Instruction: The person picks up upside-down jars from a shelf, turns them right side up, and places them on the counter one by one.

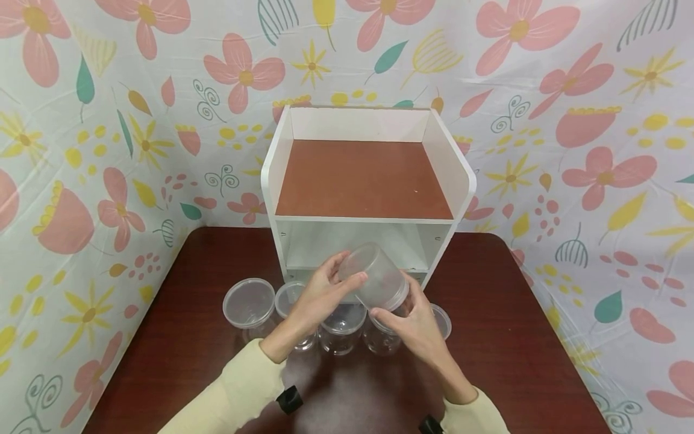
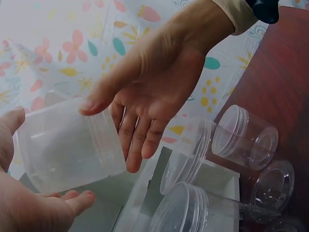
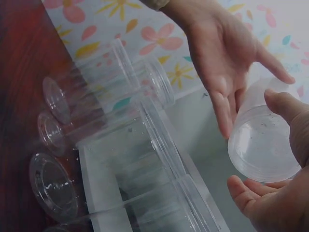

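Clear plastic jar, tilted with its mouth toward five o'clock, sits in the air between both hands, right in front of the lower opening of the white shelf unit. Going by size, that shelf unit with its brown top board stands at twelve o'clock on the dark wooden table, backed by a floral cloth. A row of empty clear jars lines the table at six o'clock from the shelf, below the held one. The left hand lies against the held jar's side with fingers straight and slightly spread, thumb across the top. The right hand cups the jar's rim from below, its fingers curled around it. No labels or writing can be read on any jar.
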`<state>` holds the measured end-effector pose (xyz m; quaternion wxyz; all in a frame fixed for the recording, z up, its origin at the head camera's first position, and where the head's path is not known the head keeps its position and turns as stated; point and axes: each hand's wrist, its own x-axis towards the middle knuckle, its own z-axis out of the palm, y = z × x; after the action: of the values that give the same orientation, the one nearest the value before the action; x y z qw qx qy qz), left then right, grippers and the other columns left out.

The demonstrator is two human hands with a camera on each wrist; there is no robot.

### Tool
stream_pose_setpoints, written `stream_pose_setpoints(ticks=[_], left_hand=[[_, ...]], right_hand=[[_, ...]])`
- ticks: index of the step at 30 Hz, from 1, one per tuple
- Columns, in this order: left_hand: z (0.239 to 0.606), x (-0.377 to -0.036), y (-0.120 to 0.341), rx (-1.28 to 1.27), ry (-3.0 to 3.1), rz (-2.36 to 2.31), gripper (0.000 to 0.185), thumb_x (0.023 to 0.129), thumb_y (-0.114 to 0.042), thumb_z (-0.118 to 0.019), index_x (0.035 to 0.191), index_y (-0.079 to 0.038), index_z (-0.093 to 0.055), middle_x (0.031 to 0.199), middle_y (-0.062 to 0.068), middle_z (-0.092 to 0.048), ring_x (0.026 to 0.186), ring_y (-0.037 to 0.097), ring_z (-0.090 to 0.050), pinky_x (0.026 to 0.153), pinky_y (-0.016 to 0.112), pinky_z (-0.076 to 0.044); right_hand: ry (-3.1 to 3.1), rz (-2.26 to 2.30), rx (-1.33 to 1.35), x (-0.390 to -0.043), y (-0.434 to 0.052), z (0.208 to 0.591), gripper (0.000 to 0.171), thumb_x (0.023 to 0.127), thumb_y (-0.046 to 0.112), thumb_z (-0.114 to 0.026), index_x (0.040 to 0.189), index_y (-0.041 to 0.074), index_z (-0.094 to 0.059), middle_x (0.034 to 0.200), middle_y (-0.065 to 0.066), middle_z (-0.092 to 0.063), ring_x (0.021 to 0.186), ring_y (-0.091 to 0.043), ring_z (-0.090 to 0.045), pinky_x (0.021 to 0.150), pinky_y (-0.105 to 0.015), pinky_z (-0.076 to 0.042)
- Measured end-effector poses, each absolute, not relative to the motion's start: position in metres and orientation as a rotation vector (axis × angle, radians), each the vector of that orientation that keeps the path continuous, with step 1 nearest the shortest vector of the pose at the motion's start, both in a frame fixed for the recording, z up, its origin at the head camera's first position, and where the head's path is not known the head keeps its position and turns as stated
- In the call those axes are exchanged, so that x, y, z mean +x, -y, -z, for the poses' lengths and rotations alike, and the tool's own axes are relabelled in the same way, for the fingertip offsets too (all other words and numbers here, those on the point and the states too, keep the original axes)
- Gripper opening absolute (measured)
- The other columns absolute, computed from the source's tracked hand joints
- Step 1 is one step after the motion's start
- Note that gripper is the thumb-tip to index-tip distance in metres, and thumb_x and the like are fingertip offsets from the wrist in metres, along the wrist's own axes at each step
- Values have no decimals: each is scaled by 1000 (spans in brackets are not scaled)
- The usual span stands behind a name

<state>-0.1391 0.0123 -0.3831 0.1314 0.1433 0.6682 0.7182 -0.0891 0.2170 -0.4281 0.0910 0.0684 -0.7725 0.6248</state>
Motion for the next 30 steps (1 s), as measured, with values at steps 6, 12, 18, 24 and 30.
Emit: stream_pose_setpoints(ticks=[6, 12, 18, 24, 30], left_hand=[[383, -139, -9, 456, -1949, -2056, 81, 96, -26, -72, 159, 5, -30, 161, 22, -37, 146, 34, -40, 116, 45, -37], [383, -141, -5, 499, -1970, -2055, 74, 99, -23, -70, 157, 5, -33, 156, 23, -43, 143, 34, -45, 115, 43, -39], [381, -141, 1, 484, -2060, -2043, 66, 100, -21, -68, 154, 6, -39, 151, 20, -50, 139, 33, -50, 113, 44, -42], [379, -140, 9, 424, -2196, -2016, 61, 101, -23, -68, 152, 2, -45, 148, 16, -55, 134, 32, -56, 108, 45, -47], [375, -139, 16, 337, -2422, -2008, 56, 99, -23, -70, 147, -1, -53, 141, 13, -62, 126, 28, -63, 103, 44, -51]], right_hand=[[2208, -1961, 186, -87, -219, 427, 80, 83, -5, -80, 150, 2, -37, 138, -16, -51, 116, -17, -62, 92, -23, -52], [2129, -2057, 134, -86, -222, 425, 80, 84, -10, -76, 150, 1, -32, 138, -19, -50, 116, -17, -62, 93, -24, -53], [2047, -2110, 146, -85, -227, 425, 81, 84, -14, -72, 151, 1, -29, 141, -16, -47, 120, -16, -59, 96, -24, -52], [1962, -2089, 243, -85, -233, 427, 82, 82, -21, -69, 151, -2, -29, 141, -15, -49, 125, -15, -57, 100, -24, -50], [1952, -2070, 279, -84, -242, 425, 82, 83, -21, -67, 152, -2, -28, 142, -13, -49, 126, -14, -56, 102, -24, -49]])
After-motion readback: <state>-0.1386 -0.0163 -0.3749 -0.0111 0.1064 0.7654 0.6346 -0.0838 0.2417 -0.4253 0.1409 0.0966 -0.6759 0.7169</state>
